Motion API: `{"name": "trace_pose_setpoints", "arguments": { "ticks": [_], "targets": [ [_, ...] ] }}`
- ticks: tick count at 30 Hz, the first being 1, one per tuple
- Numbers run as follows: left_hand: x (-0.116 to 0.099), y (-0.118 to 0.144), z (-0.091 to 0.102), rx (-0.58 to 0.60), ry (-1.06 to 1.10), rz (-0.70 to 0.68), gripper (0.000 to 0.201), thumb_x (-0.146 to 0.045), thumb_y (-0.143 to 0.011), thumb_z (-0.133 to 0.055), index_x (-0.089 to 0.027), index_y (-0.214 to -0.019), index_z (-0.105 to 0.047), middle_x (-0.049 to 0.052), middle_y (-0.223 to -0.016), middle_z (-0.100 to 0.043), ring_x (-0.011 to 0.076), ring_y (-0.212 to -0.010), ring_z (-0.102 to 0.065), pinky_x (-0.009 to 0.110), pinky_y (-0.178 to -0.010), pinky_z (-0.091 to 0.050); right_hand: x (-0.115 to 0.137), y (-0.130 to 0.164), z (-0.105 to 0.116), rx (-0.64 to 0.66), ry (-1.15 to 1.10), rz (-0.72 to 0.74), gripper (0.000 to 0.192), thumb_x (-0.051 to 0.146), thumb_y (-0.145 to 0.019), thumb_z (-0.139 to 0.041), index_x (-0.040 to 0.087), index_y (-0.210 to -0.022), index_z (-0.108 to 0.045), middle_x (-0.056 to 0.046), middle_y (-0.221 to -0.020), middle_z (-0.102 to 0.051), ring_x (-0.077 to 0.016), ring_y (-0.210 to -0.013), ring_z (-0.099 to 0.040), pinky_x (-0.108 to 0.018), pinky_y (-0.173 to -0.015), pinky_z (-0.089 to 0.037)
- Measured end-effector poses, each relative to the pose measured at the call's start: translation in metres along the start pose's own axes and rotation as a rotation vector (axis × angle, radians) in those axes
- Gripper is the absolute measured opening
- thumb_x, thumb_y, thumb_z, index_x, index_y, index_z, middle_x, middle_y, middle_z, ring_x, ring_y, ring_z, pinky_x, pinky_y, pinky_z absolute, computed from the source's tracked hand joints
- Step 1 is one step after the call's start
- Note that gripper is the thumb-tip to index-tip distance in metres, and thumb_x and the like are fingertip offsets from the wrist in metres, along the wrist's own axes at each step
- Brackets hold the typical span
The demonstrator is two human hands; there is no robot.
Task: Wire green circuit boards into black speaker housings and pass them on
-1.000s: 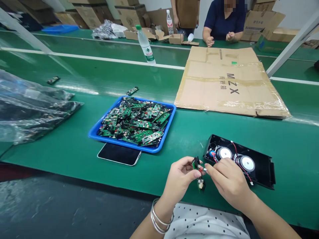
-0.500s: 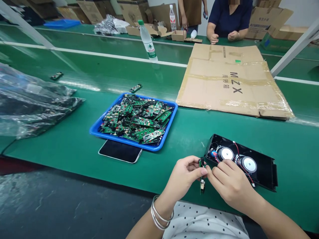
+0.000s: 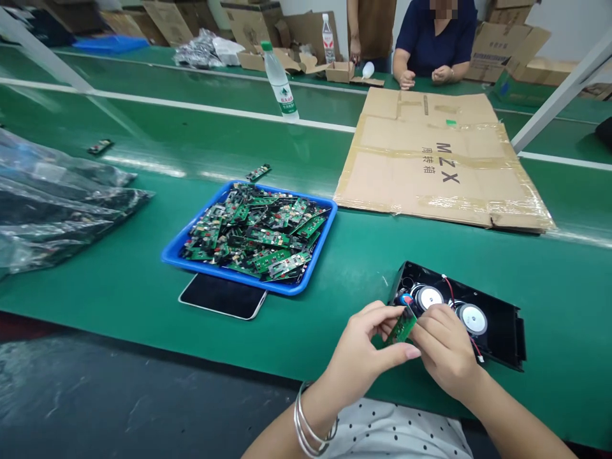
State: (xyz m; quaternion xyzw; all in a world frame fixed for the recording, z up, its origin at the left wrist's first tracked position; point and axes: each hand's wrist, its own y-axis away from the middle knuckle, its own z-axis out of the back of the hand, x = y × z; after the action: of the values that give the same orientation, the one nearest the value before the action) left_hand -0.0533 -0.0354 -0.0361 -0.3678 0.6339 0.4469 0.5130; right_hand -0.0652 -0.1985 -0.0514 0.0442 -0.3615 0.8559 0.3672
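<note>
Two hands worked at the near edge of the green belt (image 3: 119,280). Your left hand (image 3: 361,347) pinched a small circuit board (image 3: 401,326); your right hand (image 3: 442,347) closed its fingertips on the board's other side, just at 6 o'clock of the black speaker housing (image 3: 502,319). Blue tray (image 3: 248,285) of boards sat at 10 o'clock, overlapping a phone (image 3: 222,297). Flattened cardboard (image 3: 440,159) lay at 12 o'clock, with open belt between. Plastic bags (image 3: 57,210) were cut off at 9 o'clock. Your right fingers hid the housing's wiring. Another person (image 3: 433,44) sat at the far belt.
</note>
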Motion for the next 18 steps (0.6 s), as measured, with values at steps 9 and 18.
{"name": "trace_pose_setpoints", "arguments": {
  "ticks": [9,18],
  "targets": [
    [0.010,0.005,-0.024,-0.114,-0.671,-0.458,0.035,-0.017,-0.074,-0.069,-0.011,-0.108,-0.061,0.002,-0.073,-0.051,0.0142,-0.064,-0.049,0.026,-0.055,-0.044,-0.012,0.034,0.047,0.060,0.050,-0.333,0.014,0.022,-0.091,-0.051,0.016,-0.103,-0.058,-0.007,-0.092,-0.060,-0.0199,-0.090,-0.053,-0.034,-0.077,-0.043],
    [0.006,0.000,-0.048,-0.263,-1.099,-0.716,0.023,-0.015,-0.089,-0.043,-0.007,-0.104,-0.058,0.004,-0.065,-0.049,0.0167,-0.058,-0.047,0.028,-0.049,-0.041,0.023,0.008,0.034,-0.179,0.148,-0.421,0.014,0.013,-0.088,-0.053,0.015,-0.074,-0.055,-0.001,-0.065,-0.055,-0.0130,-0.061,-0.048,-0.028,-0.060,-0.037]
  ]
}}
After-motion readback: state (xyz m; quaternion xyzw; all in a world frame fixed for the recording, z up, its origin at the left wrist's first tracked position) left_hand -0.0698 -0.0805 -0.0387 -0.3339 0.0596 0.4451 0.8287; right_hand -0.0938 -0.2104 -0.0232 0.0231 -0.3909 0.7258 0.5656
